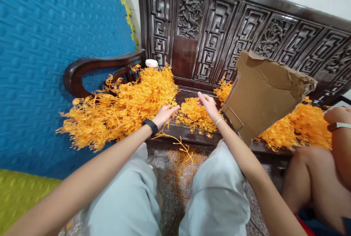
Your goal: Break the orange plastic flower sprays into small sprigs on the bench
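Observation:
An orange plastic sprig hangs from my left hand, whose thumb and fingers are closed on its stem. Most of its lower part looks bare and branching. My right hand is empty, fingers stretched out and slightly apart, above a small heap of loose orange plastic florets on the dark wooden bench seat. Left of my left hand rises a large pile of orange plastic sprigs, spilling over the bench's armrest side.
A cardboard piece stands tilted at right, with more orange sprigs behind it. A white-lidded container is by the carved backrest. Stripped orange stems litter the floor. Another person's knee is at far right.

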### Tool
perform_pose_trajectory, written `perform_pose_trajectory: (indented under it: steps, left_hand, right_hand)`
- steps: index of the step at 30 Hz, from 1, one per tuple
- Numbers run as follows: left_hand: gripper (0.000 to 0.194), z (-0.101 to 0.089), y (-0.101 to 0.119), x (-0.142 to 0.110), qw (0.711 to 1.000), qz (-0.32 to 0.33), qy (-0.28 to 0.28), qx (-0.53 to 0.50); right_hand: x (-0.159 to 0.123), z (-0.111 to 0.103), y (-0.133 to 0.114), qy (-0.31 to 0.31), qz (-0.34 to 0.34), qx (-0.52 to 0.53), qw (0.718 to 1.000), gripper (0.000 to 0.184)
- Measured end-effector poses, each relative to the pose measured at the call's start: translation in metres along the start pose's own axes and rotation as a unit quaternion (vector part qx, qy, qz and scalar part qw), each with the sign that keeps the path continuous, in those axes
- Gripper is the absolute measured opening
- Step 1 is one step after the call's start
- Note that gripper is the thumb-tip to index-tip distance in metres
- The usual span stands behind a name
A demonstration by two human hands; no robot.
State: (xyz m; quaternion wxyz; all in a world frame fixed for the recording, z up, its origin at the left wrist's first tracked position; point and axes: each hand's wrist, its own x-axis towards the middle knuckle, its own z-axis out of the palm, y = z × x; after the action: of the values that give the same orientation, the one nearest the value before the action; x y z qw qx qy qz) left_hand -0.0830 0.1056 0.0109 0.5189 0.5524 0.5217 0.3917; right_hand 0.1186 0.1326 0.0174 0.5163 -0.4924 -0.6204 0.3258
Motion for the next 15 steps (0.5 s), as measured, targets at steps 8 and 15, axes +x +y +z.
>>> perform_pose_trajectory:
  steps: [8,15]
  left_hand:
    - [0.026,0.000,0.001,-0.002,0.999,0.018,-0.006,-0.037]
    - [0.021,0.005,0.006,-0.004,0.993,0.065,-0.068,-0.065]
  right_hand:
    - [-0.014,0.017,-0.012,-0.122,-0.079,-0.098,0.984,0.032]
    - [-0.005,0.012,0.001,-0.053,0.014,0.091,0.994,0.038]
